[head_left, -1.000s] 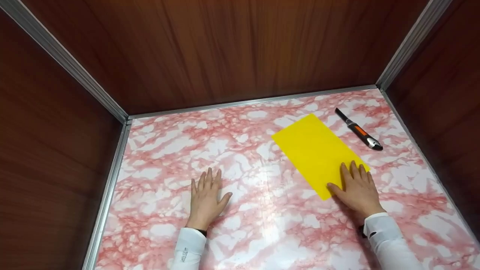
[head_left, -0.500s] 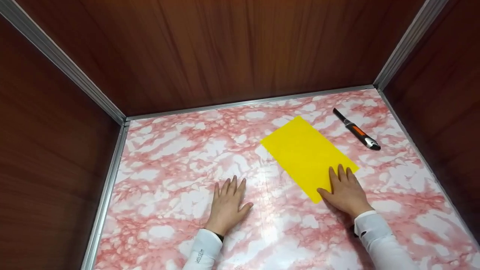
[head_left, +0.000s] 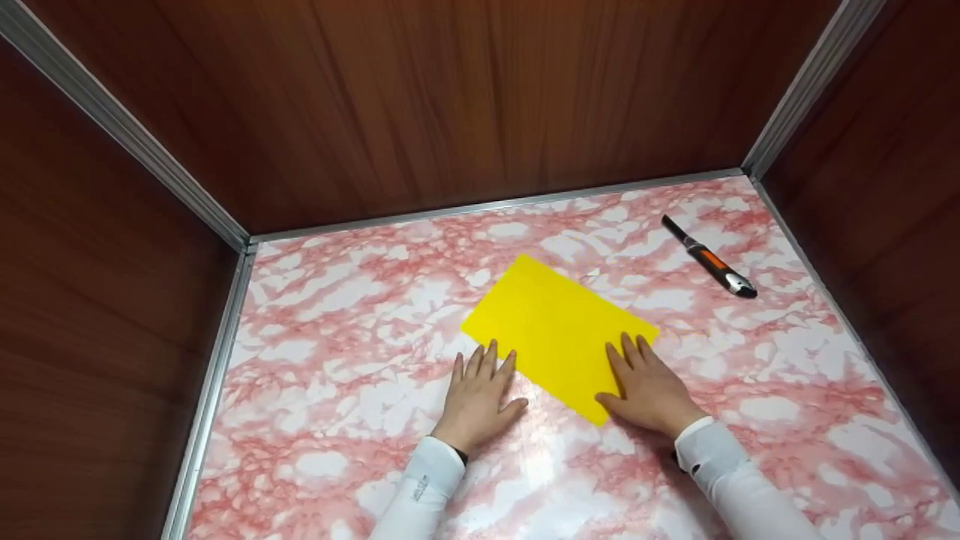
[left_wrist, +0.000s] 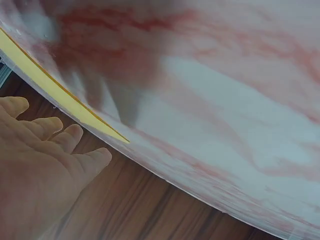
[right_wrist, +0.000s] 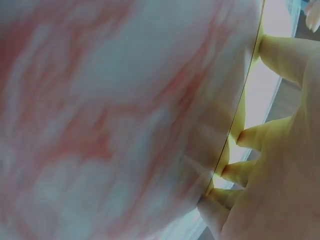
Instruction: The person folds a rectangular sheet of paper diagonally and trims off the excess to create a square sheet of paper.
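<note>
A yellow sheet of paper lies flat and at a slant in the middle of the table in the head view. My right hand, fingers spread and straight, rests on its near right end. The right wrist view has the fingertips touching the sheet along its edge. By the sheet's lower left edge is my left hand, its fingers straight and the tips at or just over that edge. In the left wrist view the left hand holds nothing, and the paper's edge passes beyond the fingers.
A black utility knife with an orange inlay lies at the back right of the pink and white marbled table. Brown wood-look panels with metal edge strips enclose the back and both sides.
The yellow sheet has slid left and toward me under my right hand, turning somewhat counterclockwise. My left hand has moved right to the sheet's edge. The knife stays where it was.
</note>
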Demonstrator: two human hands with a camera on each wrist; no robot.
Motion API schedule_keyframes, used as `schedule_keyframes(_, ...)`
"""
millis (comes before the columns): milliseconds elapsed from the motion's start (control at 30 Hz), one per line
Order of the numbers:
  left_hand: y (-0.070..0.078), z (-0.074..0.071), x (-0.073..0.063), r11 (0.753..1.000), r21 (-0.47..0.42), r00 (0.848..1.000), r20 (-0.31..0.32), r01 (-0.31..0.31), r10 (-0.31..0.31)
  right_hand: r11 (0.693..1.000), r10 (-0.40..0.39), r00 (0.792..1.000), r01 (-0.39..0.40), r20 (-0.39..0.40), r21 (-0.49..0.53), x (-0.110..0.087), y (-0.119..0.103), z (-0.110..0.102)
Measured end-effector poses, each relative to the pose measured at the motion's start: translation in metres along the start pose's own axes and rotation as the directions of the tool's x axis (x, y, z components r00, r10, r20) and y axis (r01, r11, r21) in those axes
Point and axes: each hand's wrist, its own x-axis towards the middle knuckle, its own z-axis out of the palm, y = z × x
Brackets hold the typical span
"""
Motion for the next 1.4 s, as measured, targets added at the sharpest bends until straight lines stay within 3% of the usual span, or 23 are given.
schedule_keyframes(133,0.0,0.004,0.004,1.0,-0.008,1.0,0.027,0.015,-0.015,0.999,-0.039,0.999,0.039,0.028,0.009,0.004,-0.009,0.002)
schedule_keyframes(367,0.001,0.008,0.0,0.994,0.019,0.99,0.088,0.108,-0.109,0.995,-0.077,0.997,0.074,0.029,0.072,0.004,-0.017,0.003)
schedule_keyframes(600,0.009,0.004,-0.01,0.975,0.032,0.974,0.055,0.219,-0.22,0.991,-0.108,0.994,0.108,-0.002,0.081,0.003,-0.018,0.002)
schedule_keyframes(800,0.017,0.008,-0.02,0.956,0.064,0.958,-0.015,0.286,-0.286,0.982,-0.184,0.983,0.183,0.009,0.043,0.006,-0.023,0.002)
schedule_keyframes(967,0.018,0.015,-0.024,0.949,0.093,0.954,-0.058,0.3,-0.295,0.973,-0.23,0.973,0.23,0.019,0.021,0.007,-0.025,0.002)
schedule_keyframes(1100,0.017,0.017,-0.023,0.963,0.071,0.964,-0.076,0.261,-0.256,0.975,-0.221,0.975,0.221,0.031,0.028,0.008,-0.026,0.003)
schedule_keyframes(1233,0.018,0.019,-0.021,0.978,0.002,0.977,-0.038,0.211,-0.211,0.978,-0.21,0.977,0.209,0.043,0.023,0.007,-0.027,0.004)
schedule_keyframes(1400,0.021,0.02,-0.018,0.977,-0.036,0.977,0.02,0.211,-0.211,0.977,-0.212,0.977,0.211,0.027,0.015,0.007,-0.027,0.005)
